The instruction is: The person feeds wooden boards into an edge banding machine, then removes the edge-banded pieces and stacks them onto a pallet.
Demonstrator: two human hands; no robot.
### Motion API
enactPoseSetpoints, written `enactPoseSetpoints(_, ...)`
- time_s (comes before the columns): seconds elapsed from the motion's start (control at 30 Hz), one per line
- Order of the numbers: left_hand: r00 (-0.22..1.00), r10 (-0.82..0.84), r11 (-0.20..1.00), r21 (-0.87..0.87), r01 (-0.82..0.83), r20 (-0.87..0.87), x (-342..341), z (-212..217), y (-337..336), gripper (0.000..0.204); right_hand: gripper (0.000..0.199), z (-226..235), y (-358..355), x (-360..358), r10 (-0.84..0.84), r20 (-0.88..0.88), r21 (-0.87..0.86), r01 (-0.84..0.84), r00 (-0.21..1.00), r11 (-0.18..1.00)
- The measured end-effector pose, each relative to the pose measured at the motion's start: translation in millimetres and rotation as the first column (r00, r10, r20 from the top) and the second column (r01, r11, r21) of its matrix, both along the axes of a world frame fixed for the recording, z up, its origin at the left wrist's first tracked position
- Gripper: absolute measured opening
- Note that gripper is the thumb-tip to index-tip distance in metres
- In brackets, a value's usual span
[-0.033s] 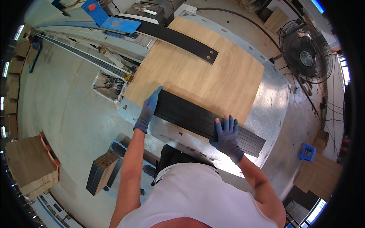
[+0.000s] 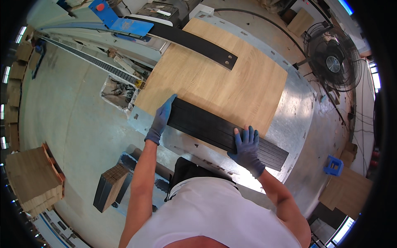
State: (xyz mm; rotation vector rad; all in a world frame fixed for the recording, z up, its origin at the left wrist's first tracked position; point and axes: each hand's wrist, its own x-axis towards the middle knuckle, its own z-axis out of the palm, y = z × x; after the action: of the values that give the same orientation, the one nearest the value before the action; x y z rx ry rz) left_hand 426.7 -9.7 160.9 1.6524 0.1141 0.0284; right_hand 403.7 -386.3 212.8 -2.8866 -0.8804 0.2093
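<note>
A set of long, narrow black strips (image 2: 202, 125) lies slantwise along the near edge of a wood-grain board (image 2: 215, 89). Thin lines run along the strips, most plainly at their right end. My left hand (image 2: 161, 120), in a blue-grey glove, rests against their left end with its fingers stretched out. Spread flat on top, toward the right end, is my gloved right hand (image 2: 248, 148); two of its fingertips are bare. Farther back, a black bar with two holes (image 2: 198, 43) reaches over the board from a blue bracket (image 2: 131, 27).
A metal table (image 2: 295, 120) carries the board. To the left are a box of scraps (image 2: 119, 93) and a toothed rail (image 2: 93, 61). A bundle of strips (image 2: 111, 187) stands at lower left, near a panel stack (image 2: 36, 178). A fan (image 2: 332, 58) is at right, above a blue stool (image 2: 333, 165).
</note>
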Motion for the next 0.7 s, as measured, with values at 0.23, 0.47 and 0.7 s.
enactPoseSetpoints(0.23, 0.997, -0.080, 0.996, -0.032, 0.080, -0.014, 0, -3, 8, 0.063, 0.101, 2, 2, 3, 0.033, 0.045, 0.012, -0.033, 0.998, 0.999)
enactPoseSetpoints(0.47, 0.998, -0.058, 0.986, -0.154, 0.056, -0.009, -5, -13, 9, 0.064, 0.099, -2, 0, 7, 0.057, 0.059, 0.030, -0.058, 0.997, 0.998)
enactPoseSetpoints(0.7, 0.996, -0.030, 0.975, -0.221, 0.012, -0.080, 0, -2, 7, 0.063, 0.095, -6, -6, 10, 0.068, 0.048, 0.107, -0.073, 0.997, 0.992)
